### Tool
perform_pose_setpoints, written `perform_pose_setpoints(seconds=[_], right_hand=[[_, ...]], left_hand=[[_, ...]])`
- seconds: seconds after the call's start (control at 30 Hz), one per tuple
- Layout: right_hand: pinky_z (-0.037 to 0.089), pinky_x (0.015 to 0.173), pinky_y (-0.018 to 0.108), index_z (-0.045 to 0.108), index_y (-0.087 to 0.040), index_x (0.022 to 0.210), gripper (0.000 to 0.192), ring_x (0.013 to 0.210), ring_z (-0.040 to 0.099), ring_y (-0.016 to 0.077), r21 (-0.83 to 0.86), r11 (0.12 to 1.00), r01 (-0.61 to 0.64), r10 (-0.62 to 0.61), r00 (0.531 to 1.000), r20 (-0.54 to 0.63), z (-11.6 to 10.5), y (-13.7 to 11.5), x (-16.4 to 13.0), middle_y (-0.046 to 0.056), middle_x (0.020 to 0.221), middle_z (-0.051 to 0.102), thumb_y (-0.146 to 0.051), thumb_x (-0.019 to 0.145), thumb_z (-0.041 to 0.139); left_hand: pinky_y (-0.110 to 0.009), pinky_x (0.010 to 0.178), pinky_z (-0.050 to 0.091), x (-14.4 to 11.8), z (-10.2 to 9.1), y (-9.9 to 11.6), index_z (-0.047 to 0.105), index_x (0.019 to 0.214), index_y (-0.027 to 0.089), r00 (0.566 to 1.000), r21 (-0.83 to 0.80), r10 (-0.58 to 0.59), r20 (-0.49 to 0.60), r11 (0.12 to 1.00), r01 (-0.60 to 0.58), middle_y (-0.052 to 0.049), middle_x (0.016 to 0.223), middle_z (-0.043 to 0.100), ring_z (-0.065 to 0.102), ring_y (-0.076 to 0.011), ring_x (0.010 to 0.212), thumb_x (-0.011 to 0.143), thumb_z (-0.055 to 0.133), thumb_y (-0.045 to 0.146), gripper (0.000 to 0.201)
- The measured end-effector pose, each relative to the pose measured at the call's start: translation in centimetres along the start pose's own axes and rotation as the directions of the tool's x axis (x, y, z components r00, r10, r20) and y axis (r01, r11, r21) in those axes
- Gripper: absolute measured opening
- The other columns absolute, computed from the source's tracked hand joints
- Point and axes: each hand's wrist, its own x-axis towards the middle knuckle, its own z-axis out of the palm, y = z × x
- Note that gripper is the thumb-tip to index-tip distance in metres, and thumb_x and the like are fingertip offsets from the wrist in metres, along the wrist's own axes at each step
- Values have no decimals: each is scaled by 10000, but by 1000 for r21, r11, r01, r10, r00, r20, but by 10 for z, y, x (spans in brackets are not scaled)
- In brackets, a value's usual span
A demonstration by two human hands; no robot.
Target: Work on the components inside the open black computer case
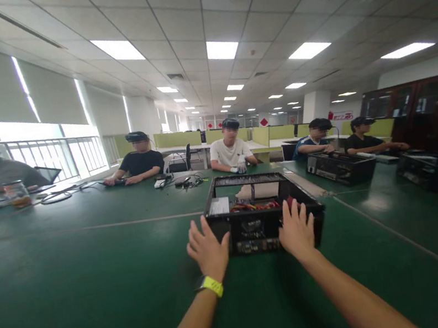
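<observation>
An open black computer case (266, 229) lies flat on the green table (96, 285) right in front of me, with coloured wires and a white label visible inside. My left hand (207, 250), with a yellow wristband, reaches toward the case's near left corner, fingers spread, holding nothing. My right hand (297, 229) rests against the case's near right side, fingers spread and empty.
Several people sit along the far side of the table. Two more open black cases (339, 166) (434, 170) stand to the right. Cables and small devices (186, 180) lie beyond my case. A jar (17, 195) and laptop sit far left.
</observation>
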Motion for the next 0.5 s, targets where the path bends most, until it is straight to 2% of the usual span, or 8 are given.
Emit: perform_pose_setpoints(seconds=[0.07, 0.1, 0.13, 0.17, 0.23, 0.3, 0.37, 0.5], right_hand=[[196, 1115, 573, 143, -56, 1500, 735, 1412, 113, 399, 20, 999, -31, 29, 994, 103, -12, -25, 20, 197, 1546, 105, -301, 880, 453], [208, 1125, 544, 147, -77, 1503, 743, 1417, 122, 375, 35, 999, 0, -5, 990, 142, -16, -31, 20, 174, 1550, 115, -333, 880, 460], [210, 1139, 510, 169, -117, 1506, 742, 1424, 128, 343, 54, 997, 62, -71, 981, 178, -20, -32, 13, 136, 1554, 138, -388, 882, 464], [198, 1155, 477, 184, -161, 1507, 750, 1432, 117, 310, 78, 989, 128, -142, 964, 223, -23, -26, 0, 94, 1558, 149, -450, 876, 468], [175, 1170, 449, 181, -216, 1509, 798, 1441, 80, 276, 124, 965, 230, -258, 914, 313, -31, 0, -34, 46, 1562, 138, -564, 851, 468], [154, 1175, 463, 170, -228, 1510, 840, 1443, 47, 274, 111, 959, 262, -285, 888, 361, -42, 45, -65, 40, 1563, 119, -638, 833, 452], [161, 1173, 475, 192, -215, 1507, 855, 1442, 63, 282, 1, 974, 226, -214, 921, 327, -54, 105, -80, 51, 1558, 142, -678, 829, 430], [282, 1125, 480, 357, -50, 1437, 914, 1384, 241, 380, -229, 973, 36, -16, 996, 92, -75, 246, -57, 184, 1471, 338, -680, 788, 493]], left_hand=[[-542, 1063, 297, -11, 15, 33, 396, 1424, 164, 972, -31, 208, 112, 978, -205, -171, 1502, 317, 295, -344, 1366, 829, 585, 362, 655], [-528, 1089, 264, -22, 18, 41, 389, 1428, 217, 929, -79, 333, 162, 943, -324, -127, 1521, 296, 260, -320, 1386, 823, 599, 366, 657], [-514, 1109, 233, -34, 20, 44, 398, 1419, 263, 878, -129, 438, 194, 899, -419, -87, 1527, 295, 235, -297, 1399, 823, 600, 373, 639], [-507, 1118, 216, -45, 20, 41, 411, 1406, 288, 846, -158, 488, 215, 872, -463, -64, 1522, 308, 227, -283, 1402, 827, 593, 377, 614], [-498, 1107, 240, -58, 17, 21, 439, 1384, 272, 848, -146, 464, 256, 886, -441, -74, 1494, 354, 265, -278, 1385, 842, 564, 362, 564], [-490, 1079, 285, -60, 13, -9, 461, 1365, 233, 876, -81, 378, 300, 925, -372, -100, 1466, 390, 313, -284, 1357, 858, 532, 343, 524], [-488, 1053, 316, -55, 9, -40, 465, 1357, 211, 890, -18, 314, 331, 945, -327, -116, 1449, 408, 343, -287, 1335, 876, 498, 341, 500], [-504, 1019, 343, -47, -5, -92, 466, 1348, 209, 914, 53, 243, 325, 960, -275, -122, 1428, 426, 371, -292, 1302, 900, 427, 360, 474]])
